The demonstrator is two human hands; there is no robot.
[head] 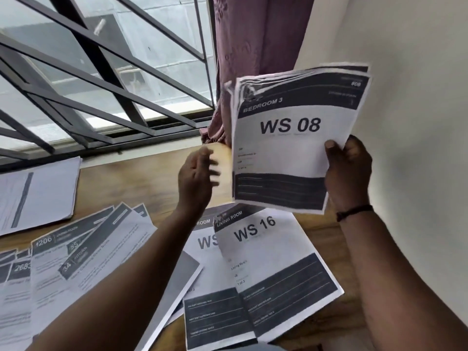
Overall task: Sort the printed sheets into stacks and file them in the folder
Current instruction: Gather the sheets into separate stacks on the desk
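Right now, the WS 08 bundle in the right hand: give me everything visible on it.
The WS 08 bundle is several white printed paper sheets, edges fanned at the top. The front sheet has a dark header reading BEDROOM 3, large WS 08, small blurred text, and a dark lined block at the bottom. It is held upright, slightly tilted, above the table, gripped at its lower right edge by the right hand. The left hand is open, not touching.

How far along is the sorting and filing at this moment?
Partly sorted. Done: a WS 16 pile lies on the desk, numbered sheets are fanned at left, and a plain stack sits by the window. In hand: the right hand holds a bundle topped by WS 08, while the left hand hovers open beside it. Left: sorting that bundle, squaring piles, filing; no folder is visible.
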